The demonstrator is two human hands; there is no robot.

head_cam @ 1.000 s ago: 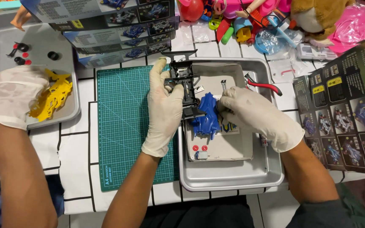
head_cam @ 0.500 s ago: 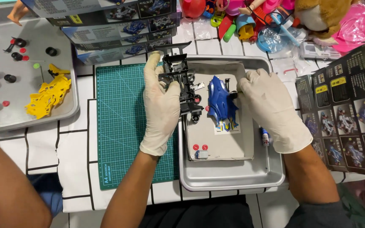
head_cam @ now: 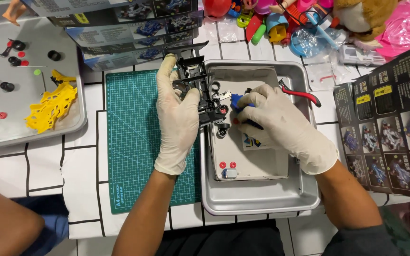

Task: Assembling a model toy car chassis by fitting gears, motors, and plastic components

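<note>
A grey tray [head_cam: 74, 90] at the left of the worktop [head_cam: 81, 175] holds yellow plastic parts [head_cam: 51, 106] and six black wheels [head_cam: 6, 86]. Beside it lies a green cutting mat [head_cam: 129, 142]. The gloved left hand [head_cam: 176, 118] grips a black toy car chassis [head_cam: 202, 92] over the edge of a second tray [head_cam: 262, 201]; the gloved right hand [head_cam: 281, 125] is closed on a blue body piece [head_cam: 237, 100] touching the chassis. Two red discs [head_cam: 227, 165] rest in the open box [head_cam: 247, 166] inside.

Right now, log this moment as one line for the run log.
left hand: holds black toy car chassis | right hand: grips blue body shell | over: metal tray | beside: green cutting mat
</note>
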